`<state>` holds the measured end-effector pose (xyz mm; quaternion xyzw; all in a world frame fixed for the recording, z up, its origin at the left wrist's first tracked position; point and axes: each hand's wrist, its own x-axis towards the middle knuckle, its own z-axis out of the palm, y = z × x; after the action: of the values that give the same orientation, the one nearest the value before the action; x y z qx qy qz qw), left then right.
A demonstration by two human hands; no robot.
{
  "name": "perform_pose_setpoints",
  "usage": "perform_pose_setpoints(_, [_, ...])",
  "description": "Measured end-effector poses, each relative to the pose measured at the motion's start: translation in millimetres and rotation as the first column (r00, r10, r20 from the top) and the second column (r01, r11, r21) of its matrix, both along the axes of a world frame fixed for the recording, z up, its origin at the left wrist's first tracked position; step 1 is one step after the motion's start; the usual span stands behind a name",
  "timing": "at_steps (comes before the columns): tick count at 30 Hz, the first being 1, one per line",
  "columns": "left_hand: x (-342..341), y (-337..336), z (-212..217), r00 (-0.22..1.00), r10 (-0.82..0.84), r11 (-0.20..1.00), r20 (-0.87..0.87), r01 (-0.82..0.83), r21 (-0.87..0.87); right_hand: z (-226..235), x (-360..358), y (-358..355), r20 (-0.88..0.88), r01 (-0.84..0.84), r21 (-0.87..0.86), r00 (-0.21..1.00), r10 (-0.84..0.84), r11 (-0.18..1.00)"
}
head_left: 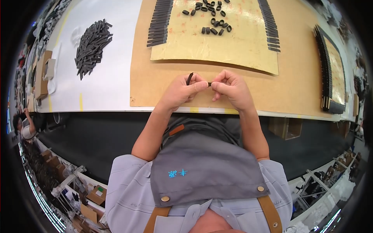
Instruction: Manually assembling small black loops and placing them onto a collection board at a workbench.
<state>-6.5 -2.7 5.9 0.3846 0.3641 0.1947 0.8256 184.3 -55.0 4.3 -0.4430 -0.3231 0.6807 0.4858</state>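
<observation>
My left hand [182, 91] and my right hand [232, 90] meet above the near edge of the table, fingers pinched. A short black strip [189, 79] sticks up out of my left hand. Between the fingertips of both hands shows a small dark bit, gripped from either side; whether it belongs to the same strip is hidden by the fingers. Just beyond lies a yellowish board [182, 54] with rows of black strips along its left and right edges. Several small black rings [213, 23] are scattered on the board.
A heap of loose black strips [93, 48] lies on the white tabletop [116, 70] to the left. Brown sheeting [143, 77] covers the table under the board. At the right stand stacked strip-edged boards [330, 70]. A cardboard box [42, 75] sits far left; another person [28, 126] is beyond.
</observation>
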Motion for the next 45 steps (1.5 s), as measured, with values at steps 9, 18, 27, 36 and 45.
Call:
perform_pose_setpoints(9, [2.4,-9.6,-6.1,0.999,0.026,0.995,0.043,-0.030,0.092,3.7,-0.1,-5.1,-0.022,-0.083,0.041,0.996,0.084,0.996])
perform_pose_setpoints(18, [-3.3,0.9,4.8,0.995,-0.099,0.994,-0.031,0.100,0.045,5.2,0.6,-2.8,0.021,-0.072,-0.020,0.997,0.073,0.997])
perform_pose_setpoints(27, [-2.6,3.0,7.1,0.966,-0.173,0.970,-0.192,0.201,0.135,6.2,1.6,-5.4,0.050,-0.126,-0.062,0.990,0.129,0.990])
perform_pose_setpoints(36, [3.5,1.4,3.3,0.968,-0.085,0.981,-0.236,0.123,0.151,-1.2,12.6,-12.6,-0.003,-0.107,-0.008,0.994,0.107,0.994])
perform_pose_setpoints(45, [5.4,-2.4,-1.6,0.973,-0.072,0.956,-0.219,0.129,0.262,-4.9,19.0,-8.8,-0.022,-0.162,-0.013,0.987,0.162,0.987])
